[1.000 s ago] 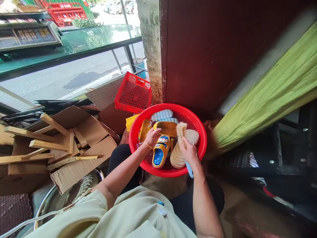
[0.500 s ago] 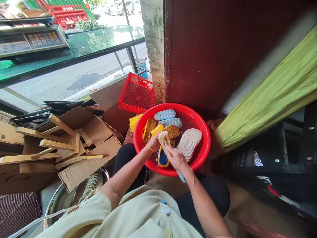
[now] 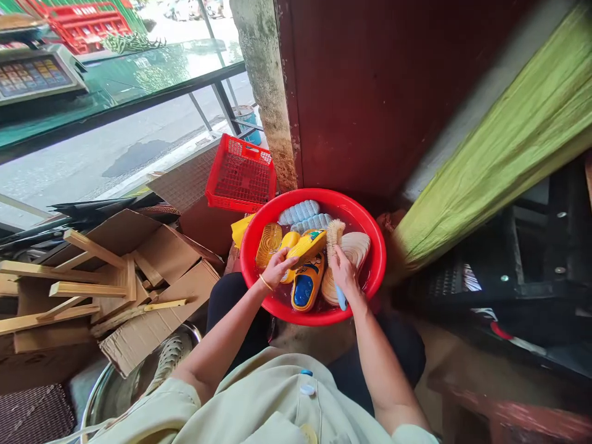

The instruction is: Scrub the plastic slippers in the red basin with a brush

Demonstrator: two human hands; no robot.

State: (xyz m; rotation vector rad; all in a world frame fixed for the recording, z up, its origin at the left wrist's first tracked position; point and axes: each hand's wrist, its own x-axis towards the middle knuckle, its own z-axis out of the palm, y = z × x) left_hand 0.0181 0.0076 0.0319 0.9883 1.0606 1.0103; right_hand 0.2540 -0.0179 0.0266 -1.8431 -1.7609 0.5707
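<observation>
Over a red basin (image 3: 380,259) of water, my left hand (image 3: 276,269) is closed on a yellow slipper (image 3: 309,244), held tilted with its side turned up. My right hand (image 3: 345,271) grips a scrub brush (image 3: 335,234) by its blue handle, bristles up, a little to the right of the slipper. Below them in the basin lies a yellow slipper with a blue insole (image 3: 303,291). Pale beige soles (image 3: 355,251) rest at the right, light blue ribbed slippers (image 3: 300,212) at the back, and a yellow sole (image 3: 269,245) at the left.
A red plastic crate (image 3: 241,176) sits behind the basin, against the wall's edge. Cardboard boxes (image 3: 152,327) and an upturned wooden stool (image 3: 111,277) lie at the left, above a metal basin holding a sneaker (image 3: 170,361). Green cloth (image 3: 485,148) hangs at the right.
The brush has come off the yellow slipper and moved right, bristles up. My left hand has turned the slipper, so its sole no longer faces me. The view has shifted slightly.
</observation>
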